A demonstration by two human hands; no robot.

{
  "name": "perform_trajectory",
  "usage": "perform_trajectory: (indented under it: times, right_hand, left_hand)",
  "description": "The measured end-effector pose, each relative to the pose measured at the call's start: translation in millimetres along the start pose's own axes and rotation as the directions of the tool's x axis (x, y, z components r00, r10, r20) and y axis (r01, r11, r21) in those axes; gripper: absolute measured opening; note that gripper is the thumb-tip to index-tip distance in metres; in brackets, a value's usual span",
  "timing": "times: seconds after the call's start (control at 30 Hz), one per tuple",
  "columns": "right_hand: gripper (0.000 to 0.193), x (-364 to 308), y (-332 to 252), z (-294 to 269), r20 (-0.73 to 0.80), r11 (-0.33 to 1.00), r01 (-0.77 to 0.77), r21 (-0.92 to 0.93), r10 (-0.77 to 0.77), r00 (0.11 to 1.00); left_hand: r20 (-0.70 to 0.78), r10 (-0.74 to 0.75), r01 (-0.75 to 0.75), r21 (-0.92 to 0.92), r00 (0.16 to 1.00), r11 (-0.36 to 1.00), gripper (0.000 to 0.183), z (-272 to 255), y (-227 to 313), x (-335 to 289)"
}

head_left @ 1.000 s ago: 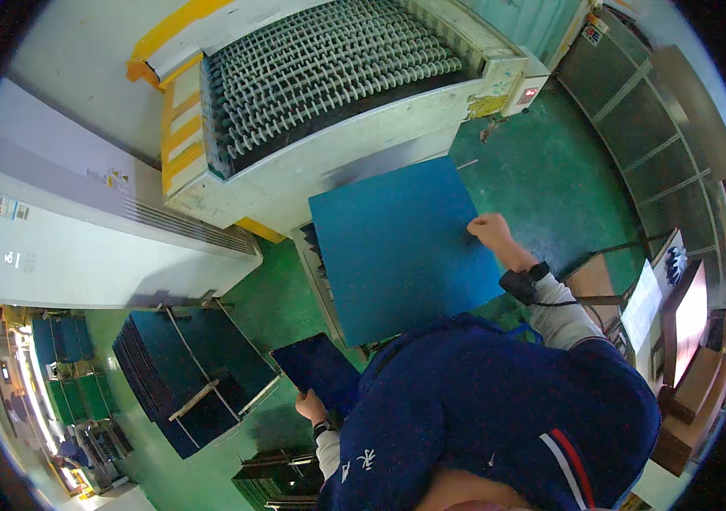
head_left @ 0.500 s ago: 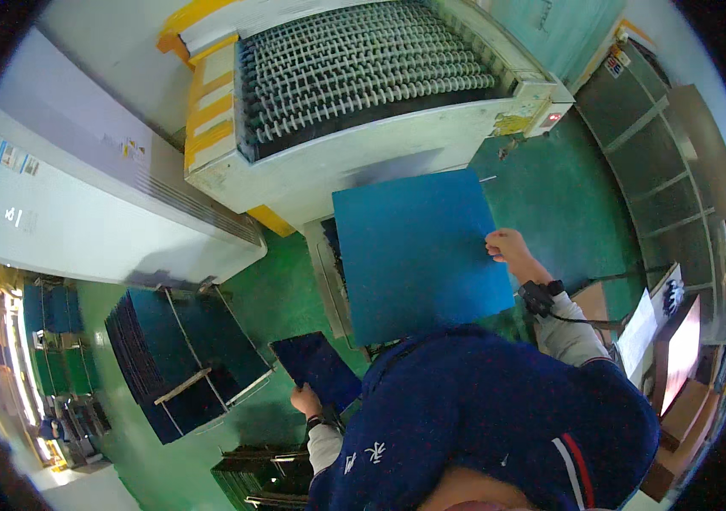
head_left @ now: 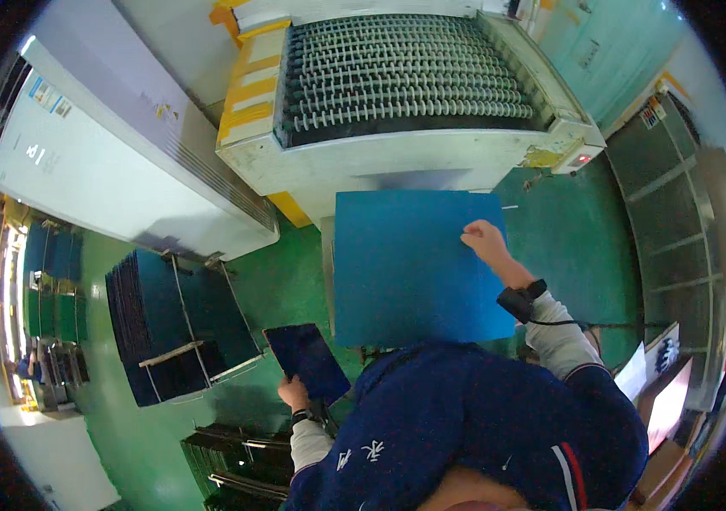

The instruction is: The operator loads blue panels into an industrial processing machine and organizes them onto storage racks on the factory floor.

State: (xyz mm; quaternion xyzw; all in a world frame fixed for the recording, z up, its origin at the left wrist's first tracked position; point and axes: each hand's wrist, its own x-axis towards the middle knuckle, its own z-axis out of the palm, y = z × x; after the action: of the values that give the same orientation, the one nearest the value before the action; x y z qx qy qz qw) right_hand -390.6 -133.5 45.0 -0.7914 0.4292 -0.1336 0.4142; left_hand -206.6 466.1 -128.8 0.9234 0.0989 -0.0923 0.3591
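A large flat blue board (head_left: pixel 405 264) lies in front of me, close to my body. Over its right part hovers my right hand (head_left: pixel 487 243), fingers curled together; whether anything small is between them is hidden. My left hand (head_left: pixel 294 392), down at my left side, grips a smaller dark blue panel (head_left: pixel 307 358) by its lower left edge. That panel is tilted and stays apart from the large board.
Beyond the board stands a pale machine (head_left: pixel 363 166) with rows of rollers (head_left: pixel 405 77). To the left are a rack of dark panels (head_left: pixel 171 328) and a white cabinet (head_left: pixel 116 187). Another rack (head_left: pixel 239 464) sits at lower left. Grey framed panels (head_left: pixel 669 221) lean at right.
My right hand has moved from the board's right edge inward over its surface. My left hand still grips the dark panel. The whole view has turned slightly.
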Motion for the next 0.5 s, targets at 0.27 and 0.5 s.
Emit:
perform_trajectory:
  times: [0.27, 0.5]
  right_hand:
    - [0.05, 70.8, -100.0, 65.1, 0.198, 0.885, 0.4, -0.239, -0.359, 0.912]
    - [0.058, 122.4, -144.9, 115.8, 0.425, 0.861, 0.439, -0.255, -0.308, 0.851]
  left_hand:
    - [-0.08, 0.114, -0.102, 0.139, 0.99, 0.985, 0.026, -32.8, 7.0, -67.2]
    - [-0.292, -0.123, 0.147, 0.062, 0.948, 0.987, 0.022, -59.9, -12.9, -138.7]
